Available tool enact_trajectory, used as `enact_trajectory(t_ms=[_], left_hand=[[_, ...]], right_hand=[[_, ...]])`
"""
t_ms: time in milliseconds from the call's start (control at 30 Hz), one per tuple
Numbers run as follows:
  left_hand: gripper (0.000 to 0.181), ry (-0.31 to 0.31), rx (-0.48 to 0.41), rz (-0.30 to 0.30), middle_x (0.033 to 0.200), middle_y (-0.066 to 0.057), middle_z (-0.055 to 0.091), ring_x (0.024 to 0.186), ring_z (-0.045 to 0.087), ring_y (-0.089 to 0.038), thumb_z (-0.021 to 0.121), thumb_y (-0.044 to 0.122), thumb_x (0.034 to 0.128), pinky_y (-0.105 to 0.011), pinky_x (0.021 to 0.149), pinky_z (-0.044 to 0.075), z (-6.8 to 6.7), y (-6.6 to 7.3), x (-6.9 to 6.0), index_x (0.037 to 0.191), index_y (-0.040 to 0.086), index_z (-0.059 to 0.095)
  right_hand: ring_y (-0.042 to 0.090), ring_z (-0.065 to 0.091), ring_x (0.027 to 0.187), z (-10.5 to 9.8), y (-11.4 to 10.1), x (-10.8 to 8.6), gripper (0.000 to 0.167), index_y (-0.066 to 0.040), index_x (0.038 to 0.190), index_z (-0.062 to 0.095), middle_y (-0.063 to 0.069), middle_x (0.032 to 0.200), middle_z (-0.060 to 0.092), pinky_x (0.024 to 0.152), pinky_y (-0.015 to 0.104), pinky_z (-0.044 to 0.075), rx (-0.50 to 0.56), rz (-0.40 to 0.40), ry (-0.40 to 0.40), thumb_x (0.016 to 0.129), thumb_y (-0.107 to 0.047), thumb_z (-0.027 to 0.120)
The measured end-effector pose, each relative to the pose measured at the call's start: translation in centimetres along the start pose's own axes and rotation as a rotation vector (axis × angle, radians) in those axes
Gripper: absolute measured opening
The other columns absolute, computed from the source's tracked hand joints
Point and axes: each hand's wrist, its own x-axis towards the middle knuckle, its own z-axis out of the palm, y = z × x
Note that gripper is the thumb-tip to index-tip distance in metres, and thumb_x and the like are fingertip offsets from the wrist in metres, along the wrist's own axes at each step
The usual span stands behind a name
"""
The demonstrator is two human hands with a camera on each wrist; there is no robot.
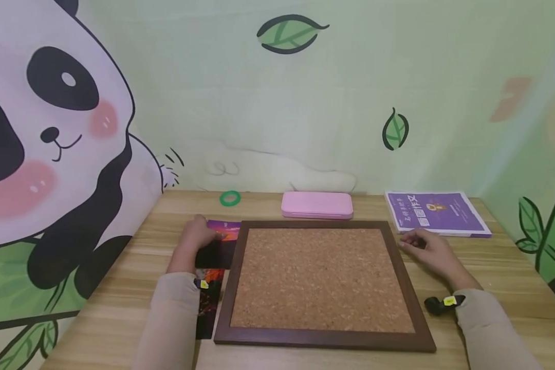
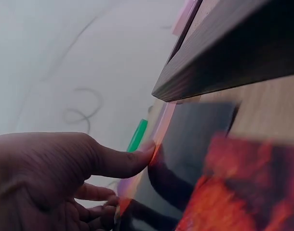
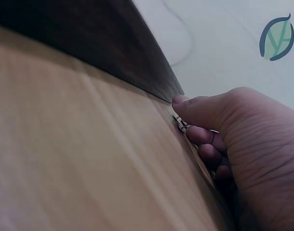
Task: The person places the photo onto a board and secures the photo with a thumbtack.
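Evidently, in the head view, the left hand (image 1: pixel 199 236) was at the upper picture (image 1: pixel 216 255), which lay on the surface (image 1: pixel 120 318) at the left edge of the framed cork board (image 1: pixel 324 277); whether it ran under the frame, I could not tell. The lower picture (image 1: pixel 211 303) lay nearer the person. The right hand (image 1: pixel 427 252) rested near the board's right edge, below the purple book (image 1: pixel 444 213). Beyond the board lay a pink case (image 1: pixel 317 204) and a green ring (image 1: pixel 222 199).

In the left wrist view, the thumb lay over the upper picture's edge with other fingers at its rim, apparently pinching it; the step in hand looked like taking hold of that picture. The next move seemed to call for lifting it by this edge without creasing it.

In the right wrist view, the fingers were loosely curled and held nothing, the thumb close beside the frame's corner.
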Motion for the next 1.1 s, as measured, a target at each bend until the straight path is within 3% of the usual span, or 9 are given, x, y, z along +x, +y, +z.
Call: enact_trajectory(t_ms=[133,300,500,733,867,1000,1100], left_hand=[[0.051,0.009,-0.051,0.014,0.107,-0.027,0.063,0.090,0.056,-0.036,0.075,0.028,0.0840,-0.051,0.085,0.047,0.0,-0.2,0.0,0.114,-0.009,0.058],[0.041,0.077,-0.111,0.053,0.112,-0.027,0.063,0.097,0.057,-0.039,0.067,0.018,0.0903,-0.052,0.088,0.046,-0.5,0.2,0.1,0.121,-0.007,0.056],[0.040,0.229,-0.208,0.120,0.119,-0.030,0.062,0.105,0.059,-0.042,0.062,0.014,0.0970,-0.054,0.092,0.046,-1.5,1.4,0.3,0.130,-0.004,0.050],[0.031,0.444,-0.335,0.235,0.112,-0.024,0.067,0.095,0.060,-0.039,0.061,0.015,0.1007,-0.054,0.087,0.047,-2.7,3.3,-0.2,0.129,0.007,0.053],[0.032,0.498,-0.411,0.258,0.122,-0.021,0.065,0.102,0.059,-0.037,0.058,0.017,0.1025,-0.054,0.094,0.046,-3.2,4.3,-0.9,0.134,0.015,0.054],[0.043,0.530,-0.472,0.281,0.107,-0.021,0.065,0.086,0.056,-0.035,0.056,0.016,0.1033,-0.048,0.078,0.045,-3.6,5.0,-1.5,0.144,0.027,0.046],[0.047,0.519,-0.547,0.306,0.103,-0.018,0.066,0.081,0.056,-0.031,0.058,0.015,0.1026,-0.041,0.071,0.044,-4.1,5.9,-1.7,0.145,0.031,0.046]], right_hand=[[0.016,0.059,0.083,0.0,0.1,0.0,0.022,-0.006,0.102,0.070,0.005,0.091,0.068,0.075,0.027,0.048,-0.031,0.007,-0.001,0.094,-0.027,0.073],[0.016,0.057,0.080,-0.1,0.1,0.0,0.018,-0.007,0.099,0.069,0.004,0.088,0.066,0.072,0.028,0.047,-0.045,-0.007,0.010,0.095,-0.024,0.072],[0.013,0.056,0.078,-0.1,0.1,0.0,0.015,-0.008,0.098,0.069,0.003,0.087,0.066,0.070,0.028,0.046,-0.059,-0.021,0.022,0.096,-0.022,0.071],[0.012,0.058,0.079,0.2,0.1,0.2,0.013,-0.010,0.098,0.070,0.004,0.090,0.068,0.071,0.028,0.047,-0.031,-0.038,0.047,0.096,-0.023,0.070],[0.015,0.063,0.086,0.3,-0.2,0.1,0.017,-0.010,0.101,0.070,0.008,0.097,0.071,0.075,0.026,0.048,-0.021,-0.009,0.100,0.099,-0.026,0.067],[0.017,0.065,0.090,0.3,-0.6,0.1,0.023,-0.008,0.103,0.070,0.012,0.101,0.073,0.077,0.021,0.047,-0.019,0.021,0.172,0.099,-0.030,0.065],[0.011,0.062,0.090,0.2,-0.8,0.2,0.026,-0.007,0.103,0.070,0.013,0.101,0.073,0.077,0.019,0.046,-0.010,0.030,0.212,0.099,-0.032,0.066]])
